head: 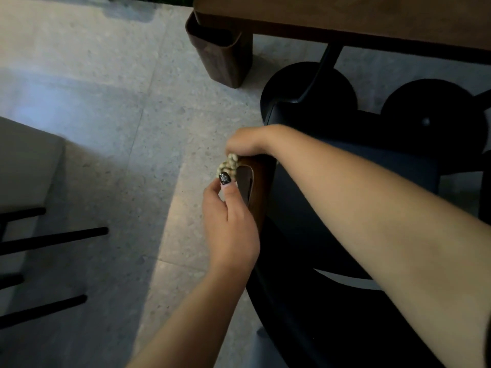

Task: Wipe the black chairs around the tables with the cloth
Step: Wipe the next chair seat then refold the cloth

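We look down on a pale speckled stone floor (111, 134) laid in large tiles, with a brighter band of light running across it at a slant. Along the top right runs a brown wooden table (345, 17) on a thick wooden leg (225, 57). Under it we see two round black bases (435, 102) on the floor. At the left edge a pale surface (24, 160) stands over thin black bars (53, 239).

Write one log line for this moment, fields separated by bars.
step: wiping chair | right hand: grips cloth | left hand: pinches cloth
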A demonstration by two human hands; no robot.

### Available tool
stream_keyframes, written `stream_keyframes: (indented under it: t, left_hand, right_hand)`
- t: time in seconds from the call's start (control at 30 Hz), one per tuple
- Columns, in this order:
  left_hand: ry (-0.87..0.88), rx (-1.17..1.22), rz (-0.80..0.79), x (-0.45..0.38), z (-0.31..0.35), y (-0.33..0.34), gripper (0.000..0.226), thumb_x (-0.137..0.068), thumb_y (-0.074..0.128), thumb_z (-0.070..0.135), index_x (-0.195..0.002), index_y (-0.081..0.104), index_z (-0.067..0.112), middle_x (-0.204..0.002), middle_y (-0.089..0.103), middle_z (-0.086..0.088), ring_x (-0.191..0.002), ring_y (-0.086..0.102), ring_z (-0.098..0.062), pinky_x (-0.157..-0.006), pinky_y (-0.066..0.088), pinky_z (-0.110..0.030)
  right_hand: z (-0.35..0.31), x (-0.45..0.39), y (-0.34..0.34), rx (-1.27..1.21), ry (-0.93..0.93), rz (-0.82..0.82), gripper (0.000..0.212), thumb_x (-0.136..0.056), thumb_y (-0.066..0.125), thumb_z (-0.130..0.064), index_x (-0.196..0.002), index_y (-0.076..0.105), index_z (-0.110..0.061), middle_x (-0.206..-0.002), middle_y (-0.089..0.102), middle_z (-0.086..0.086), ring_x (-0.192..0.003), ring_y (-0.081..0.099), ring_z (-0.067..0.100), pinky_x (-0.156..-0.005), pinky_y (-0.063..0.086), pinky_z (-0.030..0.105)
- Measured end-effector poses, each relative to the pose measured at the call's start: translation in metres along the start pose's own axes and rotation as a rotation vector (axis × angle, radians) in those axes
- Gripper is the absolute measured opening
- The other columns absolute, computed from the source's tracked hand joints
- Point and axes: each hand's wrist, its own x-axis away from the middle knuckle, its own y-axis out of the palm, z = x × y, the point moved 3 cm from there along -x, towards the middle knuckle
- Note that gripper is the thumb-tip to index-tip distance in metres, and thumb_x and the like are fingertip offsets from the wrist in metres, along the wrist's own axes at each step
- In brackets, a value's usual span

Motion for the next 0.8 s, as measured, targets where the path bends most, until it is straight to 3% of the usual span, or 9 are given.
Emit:
stream_keyframes:
  t: [0.07, 0.17, 0.27, 0.37, 0.47, 0.53, 0.6, 0.7, 0.8]
  left_hand:
    - [-0.002, -0.002, 0.005, 0.0, -0.001, 0.0, 0.029, -0.1, 0.028, 0.047, -0.121, 0.044, 0.037, -0.104, 0.053, 0.025, -0.102, 0.053, 0.006, -0.075, 0.036, -0.013]
    - [-0.01, 0.02, 0.033, 0.0, -0.005, -0.001, 0.048, -0.1, 0.027, 0.049, -0.138, 0.042, 0.023, -0.128, 0.054, 0.008, -0.118, 0.051, -0.004, -0.094, 0.04, -0.023]
    - [-0.039, 0.096, 0.116, -0.001, -0.008, -0.004, 0.048, -0.102, 0.028, 0.045, -0.141, 0.04, 0.019, -0.137, 0.049, 0.0, -0.126, 0.046, -0.01, -0.108, 0.038, -0.042]
    - [-0.104, 0.252, 0.213, -0.002, -0.012, -0.008, 0.032, -0.103, 0.028, 0.041, -0.125, 0.046, 0.025, -0.12, 0.052, 0.013, -0.113, 0.049, -0.003, -0.108, 0.038, -0.043]
    - [-0.204, 0.419, 0.284, -0.001, -0.019, -0.01, 0.02, -0.103, 0.03, 0.039, -0.096, 0.048, 0.039, -0.093, 0.048, 0.028, -0.091, 0.049, 0.011, -0.097, 0.039, -0.035]
    - [-0.294, 0.53, 0.325, -0.002, -0.028, -0.011, 0.022, -0.102, 0.03, 0.041, -0.101, 0.052, 0.038, -0.093, 0.047, 0.027, -0.096, 0.049, 0.008, -0.1, 0.039, -0.036]
    - [-0.365, 0.614, 0.343, -0.004, -0.036, -0.012, 0.034, -0.102, 0.03, 0.042, -0.125, 0.052, 0.029, -0.1, 0.046, 0.024, -0.108, 0.048, -0.002, -0.107, 0.037, -0.039]
    - [-0.407, 0.682, 0.328, -0.007, -0.042, -0.01, 0.042, -0.103, 0.029, 0.04, -0.134, 0.05, 0.019, -0.111, 0.051, 0.014, -0.116, 0.048, -0.008, -0.111, 0.036, -0.041]
    - [-0.432, 0.737, 0.326, -0.004, -0.049, -0.008, 0.043, -0.103, 0.031, 0.036, -0.134, 0.052, 0.015, -0.125, 0.052, 0.003, -0.124, 0.049, -0.011, -0.111, 0.038, -0.04]
  right_hand:
    - [0.007, 0.0, -0.001, -0.094, 0.02, 0.004, 0.017, -0.083, 0.05, -0.027, -0.069, 0.054, -0.018, -0.07, 0.057, 0.003, -0.06, 0.052, 0.019, -0.054, 0.036, 0.028]
    - [0.008, 0.006, 0.0, 0.038, -0.087, 0.092, 0.024, -0.087, 0.049, -0.027, -0.064, 0.049, -0.02, -0.07, 0.051, -0.002, -0.076, 0.051, 0.02, -0.056, 0.038, 0.03]
    - [-0.004, 0.035, 0.006, 0.239, -0.309, 0.135, 0.035, -0.087, 0.047, -0.029, -0.054, 0.048, -0.018, -0.059, 0.052, -0.002, -0.062, 0.048, 0.018, -0.056, 0.036, 0.033]
    - [-0.02, 0.068, 0.021, 0.639, -0.502, 0.012, 0.034, -0.088, 0.041, -0.029, -0.058, 0.053, -0.017, -0.074, 0.063, 0.005, -0.074, 0.057, 0.023, -0.074, 0.048, 0.039]
    - [-0.034, 0.085, 0.023, 0.854, -0.504, -0.082, 0.038, -0.092, 0.033, -0.031, -0.069, 0.058, -0.014, -0.087, 0.065, 0.008, -0.09, 0.059, 0.027, -0.088, 0.048, 0.043]
    - [-0.043, 0.092, 0.03, 0.965, -0.453, -0.13, 0.035, -0.093, 0.033, -0.03, -0.066, 0.051, -0.016, -0.08, 0.061, 0.007, -0.088, 0.058, 0.027, -0.092, 0.047, 0.042]
    - [-0.05, 0.097, 0.042, 1.063, -0.382, -0.195, 0.032, -0.093, 0.035, -0.029, -0.066, 0.047, -0.017, -0.071, 0.051, 0.004, -0.075, 0.054, 0.023, -0.082, 0.047, 0.034]
    - [-0.059, 0.096, 0.058, 1.115, -0.258, -0.319, 0.026, -0.096, 0.035, -0.029, -0.08, 0.049, -0.014, -0.066, 0.041, 0.001, -0.057, 0.039, 0.011, -0.05, 0.029, 0.025]
    - [-0.06, 0.084, 0.076, 1.049, -0.15, -0.49, 0.029, -0.099, 0.035, -0.021, -0.08, 0.052, -0.007, -0.075, 0.049, 0.001, -0.063, 0.046, 0.012, -0.055, 0.033, 0.026]
